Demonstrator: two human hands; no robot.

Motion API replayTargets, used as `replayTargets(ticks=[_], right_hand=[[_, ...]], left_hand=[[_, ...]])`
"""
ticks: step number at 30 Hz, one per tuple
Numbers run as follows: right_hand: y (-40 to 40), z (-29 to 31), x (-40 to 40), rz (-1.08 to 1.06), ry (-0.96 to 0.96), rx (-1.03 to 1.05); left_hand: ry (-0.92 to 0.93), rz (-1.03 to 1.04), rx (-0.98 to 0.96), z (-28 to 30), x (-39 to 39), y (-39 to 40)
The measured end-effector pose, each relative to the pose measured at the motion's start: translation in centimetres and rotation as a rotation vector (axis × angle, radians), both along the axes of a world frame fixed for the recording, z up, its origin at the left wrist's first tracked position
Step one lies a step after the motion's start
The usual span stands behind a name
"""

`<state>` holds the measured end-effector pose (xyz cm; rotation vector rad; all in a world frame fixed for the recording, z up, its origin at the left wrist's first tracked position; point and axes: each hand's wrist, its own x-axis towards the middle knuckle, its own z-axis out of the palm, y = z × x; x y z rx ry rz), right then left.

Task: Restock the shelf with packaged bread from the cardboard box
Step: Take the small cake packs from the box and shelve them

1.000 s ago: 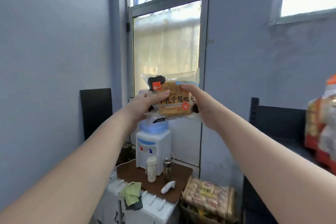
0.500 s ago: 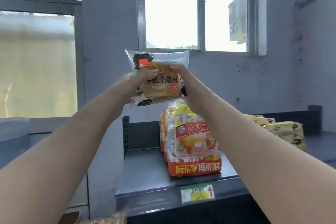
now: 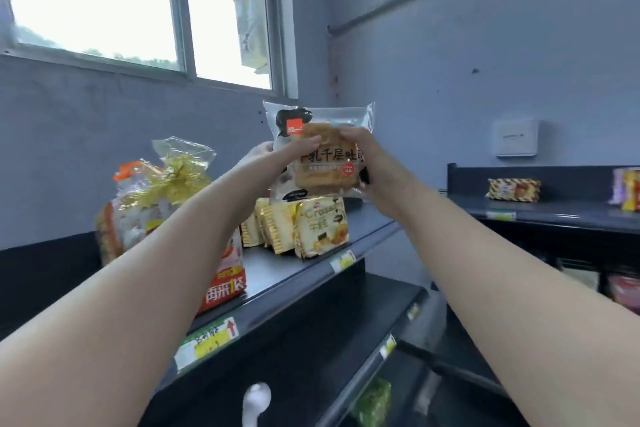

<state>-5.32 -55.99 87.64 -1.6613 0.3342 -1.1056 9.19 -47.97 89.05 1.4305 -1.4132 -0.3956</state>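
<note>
I hold a clear packet of toast bread [image 3: 327, 163] with black lettering and a red logo upright in the air above the dark top shelf [image 3: 287, 263]. My left hand [image 3: 273, 158] grips its left edge with the thumb across the front. My right hand [image 3: 370, 166] grips its right side. The packet hangs just over a row of gold croissant packets [image 3: 311, 225] standing on the shelf. The cardboard box is out of view.
A large bag of small cakes [image 3: 156, 204] with a red band stands at the shelf's left. Lower shelves [image 3: 391, 305] step out below. A second shelf unit [image 3: 540, 208] at the right carries a dark-striped packet [image 3: 512, 189]. A window fills the upper left.
The view has swung right from the doorway and water dispenser to the shelf. Both hands have carried the bread packet along and now hold it above the croissant packets.
</note>
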Motion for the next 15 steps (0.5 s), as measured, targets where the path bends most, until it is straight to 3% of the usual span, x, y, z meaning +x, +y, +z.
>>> replayTargets(ticks=[15], right_hand=[[-1.9, -5.8, -8.3, -0.370, -0.014, 0.232]], left_hand=[[0.053, -0.329, 0.122, -5.8, -6.6, -9.3]])
